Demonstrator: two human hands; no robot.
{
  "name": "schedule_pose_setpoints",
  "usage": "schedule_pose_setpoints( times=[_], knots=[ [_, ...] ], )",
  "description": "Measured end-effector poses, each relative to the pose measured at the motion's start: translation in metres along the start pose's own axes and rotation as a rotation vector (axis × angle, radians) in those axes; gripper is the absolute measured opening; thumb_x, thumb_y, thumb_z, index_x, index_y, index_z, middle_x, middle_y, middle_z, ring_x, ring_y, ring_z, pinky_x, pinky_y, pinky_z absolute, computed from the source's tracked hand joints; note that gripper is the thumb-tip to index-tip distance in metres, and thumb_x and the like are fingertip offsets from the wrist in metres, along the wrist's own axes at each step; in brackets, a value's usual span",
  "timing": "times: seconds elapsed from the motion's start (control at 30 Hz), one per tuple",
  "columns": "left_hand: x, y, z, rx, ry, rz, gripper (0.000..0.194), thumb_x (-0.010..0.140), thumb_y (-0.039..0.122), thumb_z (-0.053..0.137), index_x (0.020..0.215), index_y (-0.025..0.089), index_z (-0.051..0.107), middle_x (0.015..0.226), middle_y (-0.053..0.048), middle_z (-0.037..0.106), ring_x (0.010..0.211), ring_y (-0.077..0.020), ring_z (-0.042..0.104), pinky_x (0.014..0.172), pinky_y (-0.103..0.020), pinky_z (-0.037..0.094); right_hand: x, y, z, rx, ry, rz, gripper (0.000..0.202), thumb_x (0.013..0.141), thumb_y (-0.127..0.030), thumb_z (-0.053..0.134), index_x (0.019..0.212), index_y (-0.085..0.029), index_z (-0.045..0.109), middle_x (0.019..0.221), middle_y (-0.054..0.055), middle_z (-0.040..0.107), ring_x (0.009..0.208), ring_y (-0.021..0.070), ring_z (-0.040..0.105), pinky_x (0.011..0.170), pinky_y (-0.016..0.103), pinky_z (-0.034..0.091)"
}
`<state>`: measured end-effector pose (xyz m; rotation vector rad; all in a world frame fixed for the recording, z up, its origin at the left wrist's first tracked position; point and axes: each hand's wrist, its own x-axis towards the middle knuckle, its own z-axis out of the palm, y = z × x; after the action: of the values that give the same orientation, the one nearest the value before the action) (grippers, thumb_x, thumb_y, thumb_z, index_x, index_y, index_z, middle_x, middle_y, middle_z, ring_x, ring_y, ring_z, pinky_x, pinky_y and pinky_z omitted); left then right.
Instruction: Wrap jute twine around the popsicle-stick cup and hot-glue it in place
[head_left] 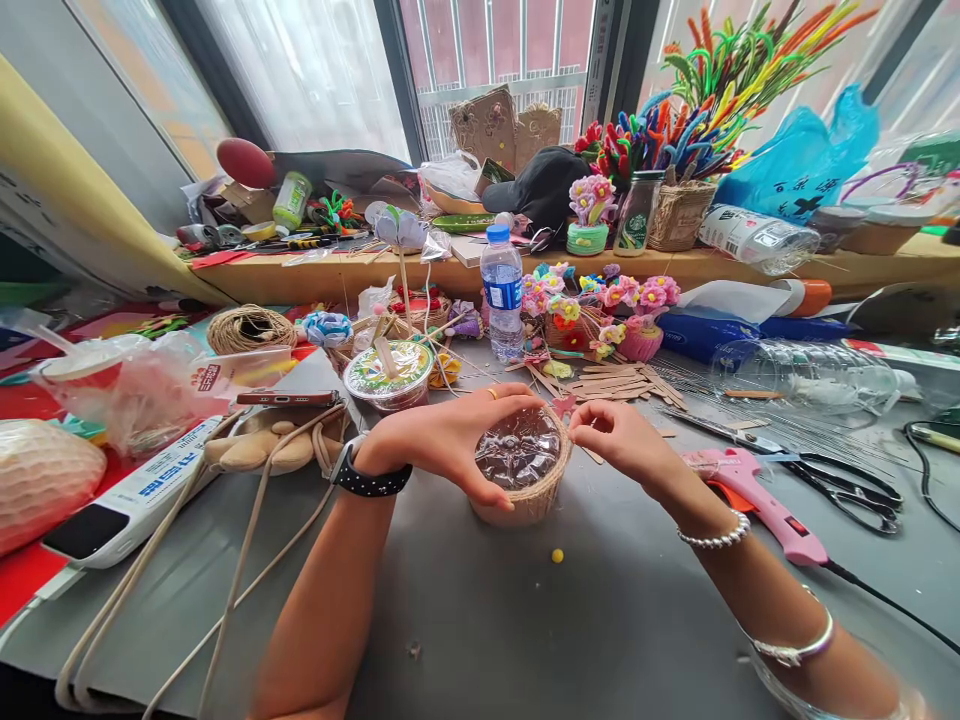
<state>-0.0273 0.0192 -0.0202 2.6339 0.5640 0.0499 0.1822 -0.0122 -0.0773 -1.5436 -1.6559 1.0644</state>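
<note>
A small round pot (517, 500) stands on the grey table in front of me, its side wrapped in tan twine. Inside it shows clear, shiny plastic like a bottle's base (517, 448). My left hand (457, 440) curves over the pot from the left, thumb at the near rim and fingers along the far rim, gripping it. At the right rim my right hand (611, 435) is closed in a pinch, fingertips against the twine. What lies between those fingertips is too small to make out. A reddish piece (562, 406) shows just behind the rim.
Right of the pot lie a pink glue gun (765, 505) with its cord and black-handled scissors (847, 485). Wooden craft sticks (622, 383), a water bottle (502, 295) and a lidded tub (388, 375) stand or lie behind. A phone (289, 398) and twine coil (251, 330) are left.
</note>
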Motion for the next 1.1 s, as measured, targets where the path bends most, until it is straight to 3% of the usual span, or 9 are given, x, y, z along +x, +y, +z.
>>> schedule_pose_setpoints(
  times=[0.23,0.4,0.67,0.8,1.1],
  knots=[
    [-0.001,-0.001,0.0,-0.013,-0.008,-0.026,0.085,0.058,0.052,0.065,0.127,0.019,0.029,0.131,-0.009,0.03,0.122,-0.0261,0.029,0.102,-0.033,0.026,-0.002,0.005,-0.012,-0.12,-0.126,0.022,0.009,0.059,-0.023,0.049,0.053,-0.017,0.049,0.051,-0.003,0.045,0.049,0.0087,0.036,0.044,0.022,0.025],
    [-0.002,-0.001,0.0,-0.019,-0.022,-0.056,0.091,0.056,0.055,0.065,0.129,0.019,0.026,0.134,-0.01,0.026,0.124,-0.0268,0.025,0.103,-0.034,0.024,-0.002,0.005,-0.014,-0.125,-0.199,0.011,0.007,0.062,-0.024,0.05,0.058,-0.018,0.05,0.058,-0.002,0.048,0.054,0.0091,0.039,0.046,0.022,0.028],
    [-0.002,-0.006,0.0,-0.049,-0.052,-0.084,0.093,0.056,0.058,0.065,0.131,0.022,0.023,0.137,-0.007,0.022,0.127,-0.0249,0.018,0.104,-0.034,0.021,0.001,0.007,-0.015,0.069,-0.276,-0.053,0.021,0.071,-0.034,0.052,0.084,-0.018,0.051,0.076,-0.001,0.053,0.063,0.0089,0.043,0.052,0.02,0.034],
    [-0.002,-0.008,0.001,-0.052,-0.051,-0.089,0.094,0.056,0.057,0.065,0.132,0.023,0.022,0.138,-0.006,0.022,0.128,-0.0246,0.017,0.104,-0.034,0.019,0.001,0.007,-0.015,0.163,-0.286,-0.027,0.023,0.074,-0.036,0.051,0.087,-0.017,0.051,0.081,0.0,0.051,0.064,0.0081,0.043,0.056,0.021,0.036],
    [-0.002,0.0,-0.005,-0.077,-0.073,-0.048,0.072,0.068,0.043,0.062,0.13,0.03,0.028,0.141,-0.002,0.018,0.128,-0.021,0.02,0.104,-0.031,0.02,-0.001,0.002,-0.005,0.182,-0.27,0.051,0.025,0.073,-0.04,0.051,0.074,-0.016,0.049,0.061,-0.005,0.042,0.052,0.0059,0.034,0.046,0.02,0.027]
  ],
)
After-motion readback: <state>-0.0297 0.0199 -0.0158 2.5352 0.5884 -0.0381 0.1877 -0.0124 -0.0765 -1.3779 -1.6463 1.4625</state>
